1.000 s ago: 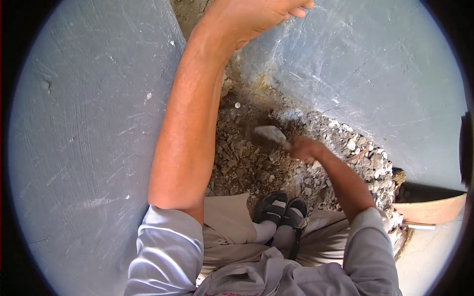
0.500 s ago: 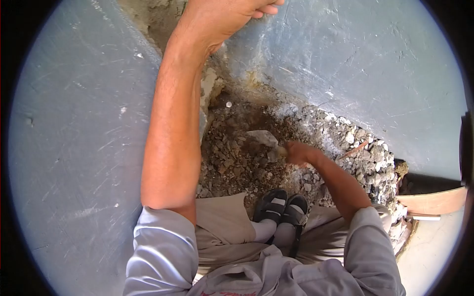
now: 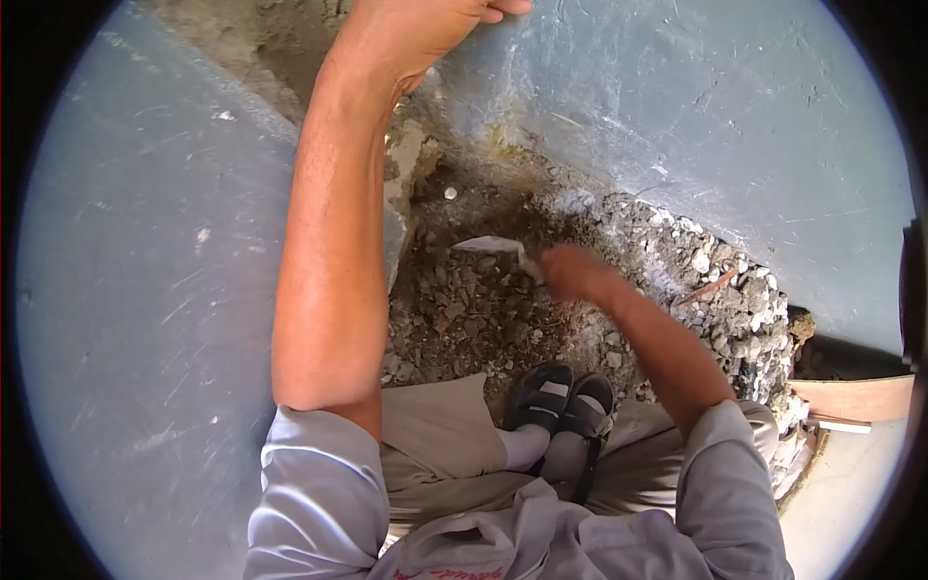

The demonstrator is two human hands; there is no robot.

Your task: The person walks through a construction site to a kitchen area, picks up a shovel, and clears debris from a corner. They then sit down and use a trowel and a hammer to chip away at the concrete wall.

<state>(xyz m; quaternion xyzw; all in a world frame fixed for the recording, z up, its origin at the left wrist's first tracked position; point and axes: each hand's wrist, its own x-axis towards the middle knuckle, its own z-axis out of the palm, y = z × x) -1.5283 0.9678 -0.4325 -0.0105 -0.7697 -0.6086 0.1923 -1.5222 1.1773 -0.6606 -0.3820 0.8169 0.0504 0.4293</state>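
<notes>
My right hand (image 3: 577, 274) is closed round the handle of a trowel (image 3: 490, 245), slightly blurred. The trowel's pale pointed blade reaches left over the broken rubble and soil (image 3: 474, 314) in the pit. Its blade now looks thin, seen nearly edge-on. At the top edge of the view, my left hand (image 3: 425, 34) lies over the grey surface, bent at the wrist. Most of its fingers are cut off by the frame, and I cannot make out whether it grips anything.
Scratched grey panels (image 3: 145, 290) flank the pit on the left and upper right. White stones (image 3: 701, 259) and a reddish strip (image 3: 710, 287) lie along the right side. My sandalled feet (image 3: 561, 401) stand at the near edge. A curved wooden piece (image 3: 855, 396) is at far right.
My right hand has moved slightly up and left with the trowel, whose blade has turned from showing its face to nearly edge-on. The left arm sits slightly further left in view.
</notes>
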